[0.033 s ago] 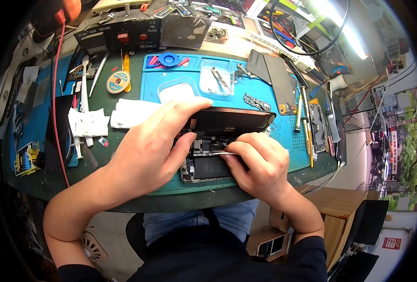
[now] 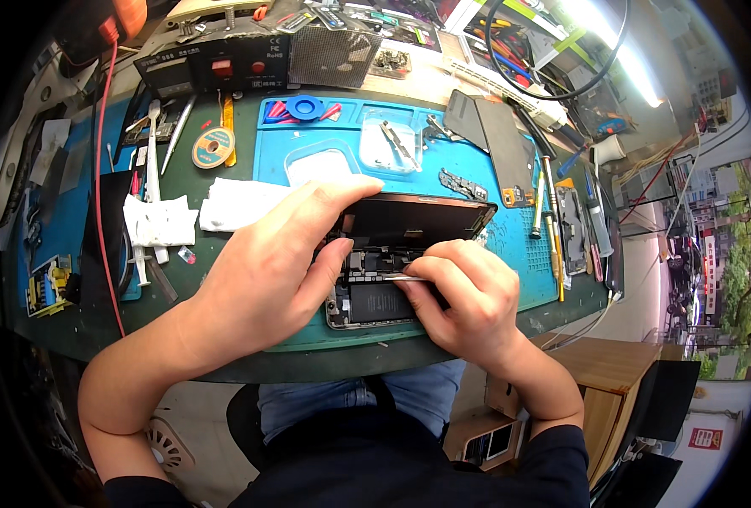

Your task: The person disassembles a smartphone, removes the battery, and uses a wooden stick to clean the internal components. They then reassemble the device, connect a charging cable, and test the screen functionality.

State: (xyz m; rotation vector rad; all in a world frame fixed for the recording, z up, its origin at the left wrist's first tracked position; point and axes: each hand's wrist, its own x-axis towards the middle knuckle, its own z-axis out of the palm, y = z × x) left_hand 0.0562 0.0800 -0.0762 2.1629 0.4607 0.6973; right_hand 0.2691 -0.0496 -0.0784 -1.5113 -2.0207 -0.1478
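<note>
An opened phone point(image 2: 378, 302) lies on the mat in front of me, its battery and inner parts bare. Its screen point(image 2: 409, 222) stands tilted up along the far side. My left hand point(image 2: 287, 250) grips the screen's left end, with fingers over the top edge and the thumb low on the near side. Pinched in my right hand point(image 2: 467, 292) is a thin silver tool point(image 2: 403, 278), held almost level over the parts just above the battery. Its exact kind and its far end are hidden by my fingers.
Beyond the phone, a blue work mat point(image 2: 271, 140) bears a clear tray point(image 2: 392, 127) with small metal parts. White wipes point(image 2: 244, 203) and a solder wick spool point(image 2: 213, 147) lie left. Several screwdrivers point(image 2: 553, 229) lie right. A red cable point(image 2: 98, 186) hangs at the far left.
My right hand and the silver tool have shifted very slightly to the left. The left hand and the screen have stayed in place.
</note>
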